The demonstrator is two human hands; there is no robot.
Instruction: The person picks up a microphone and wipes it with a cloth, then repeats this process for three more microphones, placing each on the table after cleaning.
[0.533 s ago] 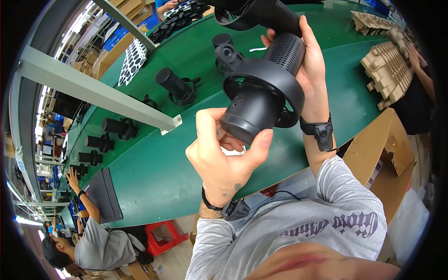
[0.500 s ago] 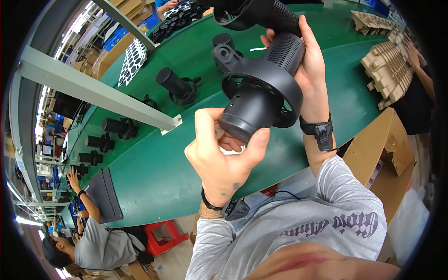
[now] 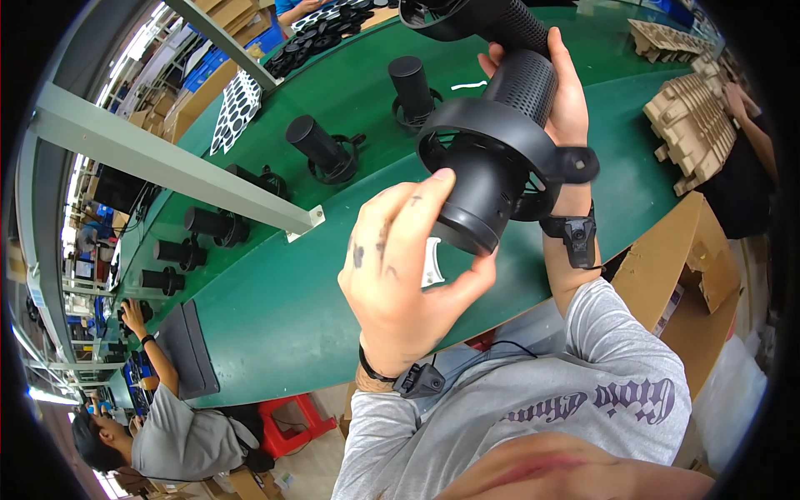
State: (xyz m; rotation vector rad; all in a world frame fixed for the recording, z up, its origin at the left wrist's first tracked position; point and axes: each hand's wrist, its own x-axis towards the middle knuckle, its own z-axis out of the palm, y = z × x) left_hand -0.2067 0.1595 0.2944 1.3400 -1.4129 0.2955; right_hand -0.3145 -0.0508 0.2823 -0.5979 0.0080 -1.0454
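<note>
A black microphone [image 3: 477, 196] in a ring-shaped shock mount [image 3: 492, 121] is held tilted above the green table. My left hand [image 3: 400, 267] grips the smooth lower end, thumb on one side and fingers on the other. My right hand [image 3: 569, 96] is wrapped around the perforated grille [image 3: 523, 83]. The mount's lug [image 3: 575, 165] sticks out to the right, over my right wrist. Just beyond my right fingers is a second black microphone [image 3: 521, 25], partly cut off at the top edge; whether my right hand touches it I cannot tell.
Several black microphones in mounts, one nearby [image 3: 410, 79], stand along the green table [image 3: 275, 333]. A white curved piece [image 3: 432, 263] lies below my left hand. Moulded pulp trays [image 3: 692, 125] and a cardboard box [image 3: 667, 258] are right. A metal post [image 3: 167, 154] crosses left; a co-worker [image 3: 183, 417] sits there.
The microphone has turned about its length, and its mount lug has swung from the left side to the right. My left fingers have shifted higher on its body. Both microphones moved slightly right.
</note>
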